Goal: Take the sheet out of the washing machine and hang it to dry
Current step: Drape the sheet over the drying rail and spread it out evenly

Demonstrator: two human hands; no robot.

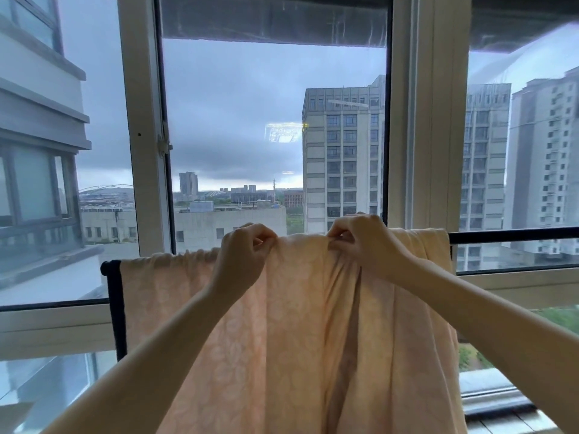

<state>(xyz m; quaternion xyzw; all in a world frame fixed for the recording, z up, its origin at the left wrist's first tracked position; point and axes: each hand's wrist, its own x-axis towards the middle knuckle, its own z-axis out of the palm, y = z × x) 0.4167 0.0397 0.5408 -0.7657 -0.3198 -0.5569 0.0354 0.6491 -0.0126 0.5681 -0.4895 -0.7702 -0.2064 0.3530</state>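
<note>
Closest to you, both your forearms reach up and forward, and the peach sheet (297,324) with a faint leafy print hangs down in long folds between them. It's draped over the black rail (501,234), covering most of it, and its lower end runs out of the bottom of the view.

Right at the rail's top edge, your left hand (247,249) has its fingers curled in and is pinching a bit of the sheet's top fold. Your right hand (363,242) is pinching the same fold, just beside the left one, with a short stretch of fabric pulled between them. To the left of your hands, the sheet bunches along the rail up to its bare corner, where a dark post (117,308) drops down.

Just behind the rail is a big window with pale frames (144,120) and a small latch (164,145) on the left upright. Above the rail, a bright reflection (283,131) sits on the glass, too blurry to read. Far beyond it are a grey tower block (343,158), lower rooftops and heavy cloudy sky.
</note>
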